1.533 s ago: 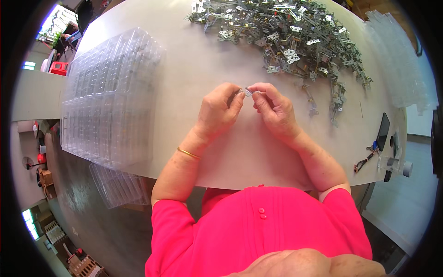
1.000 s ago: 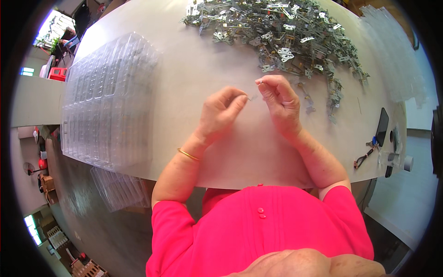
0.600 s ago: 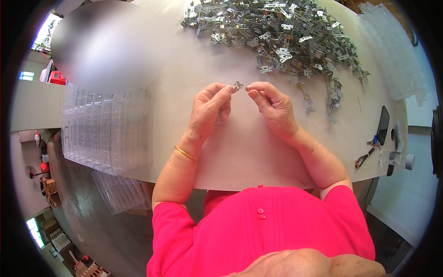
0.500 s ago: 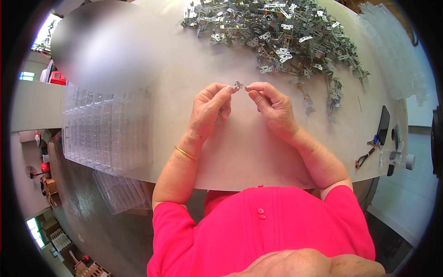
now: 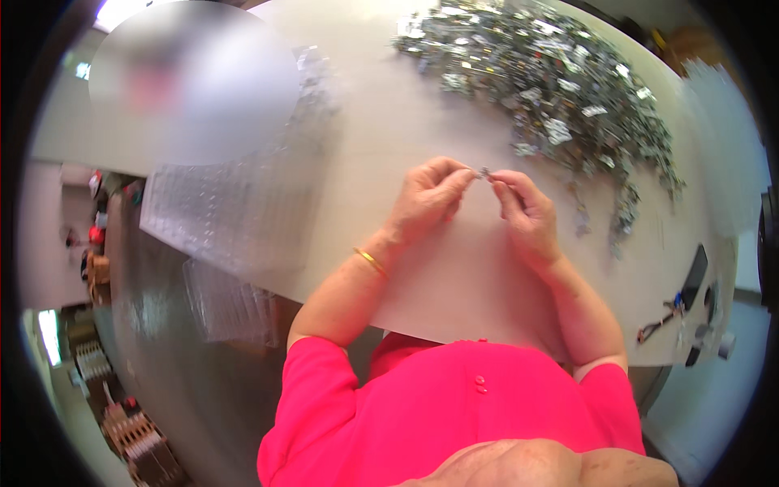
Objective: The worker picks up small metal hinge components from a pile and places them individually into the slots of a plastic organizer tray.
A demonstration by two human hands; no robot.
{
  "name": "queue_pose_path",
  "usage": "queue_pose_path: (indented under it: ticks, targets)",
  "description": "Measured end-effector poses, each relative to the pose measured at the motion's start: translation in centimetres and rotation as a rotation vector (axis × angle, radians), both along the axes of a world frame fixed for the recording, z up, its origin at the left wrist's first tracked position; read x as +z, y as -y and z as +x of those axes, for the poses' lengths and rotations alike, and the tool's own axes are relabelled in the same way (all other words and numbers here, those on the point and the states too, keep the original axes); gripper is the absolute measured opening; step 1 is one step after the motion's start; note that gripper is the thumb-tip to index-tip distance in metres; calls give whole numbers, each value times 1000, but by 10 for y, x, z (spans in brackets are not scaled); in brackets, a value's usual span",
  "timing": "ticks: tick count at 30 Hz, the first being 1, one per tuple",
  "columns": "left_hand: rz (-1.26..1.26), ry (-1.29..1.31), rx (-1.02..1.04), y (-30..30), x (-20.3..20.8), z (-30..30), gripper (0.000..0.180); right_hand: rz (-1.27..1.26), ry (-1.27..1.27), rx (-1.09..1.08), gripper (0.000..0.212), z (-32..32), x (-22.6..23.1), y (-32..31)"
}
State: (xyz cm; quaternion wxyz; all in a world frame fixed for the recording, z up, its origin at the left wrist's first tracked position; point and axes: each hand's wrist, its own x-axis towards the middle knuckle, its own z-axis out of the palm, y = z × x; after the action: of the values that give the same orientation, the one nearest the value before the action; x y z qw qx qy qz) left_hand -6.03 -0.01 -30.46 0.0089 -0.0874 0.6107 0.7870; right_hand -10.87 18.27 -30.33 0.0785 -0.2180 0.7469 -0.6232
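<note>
Metal pc [image 5: 483, 173] pinched in my L hand [image 5: 426, 197] | my R hand [image 5: 529, 217] at its edge, can't tell if gripping, blurry | metal-parts pile [image 5: 568, 89] beyond, to R

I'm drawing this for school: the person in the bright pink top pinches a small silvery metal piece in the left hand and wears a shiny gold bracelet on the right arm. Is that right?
Not quite: the head view shows the shiny gold bracelet on the left arm, not the right. The small silvery metal piece is indeed in the left hand.
</note>
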Motion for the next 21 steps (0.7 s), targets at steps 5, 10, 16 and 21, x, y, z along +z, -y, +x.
queue_pose_path:
  ticks: [5,10,16,21]
  targets:
    - [-99,-9,21,2,0,4,18,17,-4,11,15,1,-7,0]
    - [-89,-93,8,-5,-10,0,20,3,29,24,17,-4,-24,-13]
    - [-55,-83,13,-5,-6,1,20,-20,84,54,19,-3,-24,-15]
    - [-20,-90,4,-4,-8,0,20,-2,49,52,20,-8,-27,-14]
